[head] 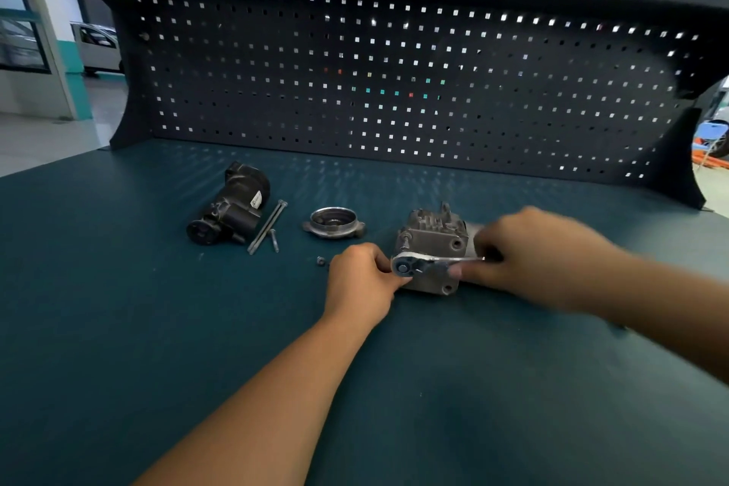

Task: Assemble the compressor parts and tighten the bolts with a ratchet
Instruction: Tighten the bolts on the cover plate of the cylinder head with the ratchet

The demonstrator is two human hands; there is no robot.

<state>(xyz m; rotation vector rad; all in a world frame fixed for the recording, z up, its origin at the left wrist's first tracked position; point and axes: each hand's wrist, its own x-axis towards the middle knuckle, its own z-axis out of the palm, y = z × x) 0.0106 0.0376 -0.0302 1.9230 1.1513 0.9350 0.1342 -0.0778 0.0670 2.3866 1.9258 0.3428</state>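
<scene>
Two hands are set on one ratchet (pixel 430 265) at the grey compressor block (pixel 432 237); a bolt is judged to be under tightening.
In the head view, the block is seen right of the tabletop's (pixel 394 387) middle, nearer the back edge. The ratchet head is pinched by the left hand (pixel 361 280) and the handle is gripped by the blurred right hand (pixel 540 249). A black motor (pixel 232 205), long bolts (pixel 268 225), round cover (pixel 334 223) and small nut (pixel 320 260) lie unfitted leftward, so more seating and bolting is called for.
</scene>
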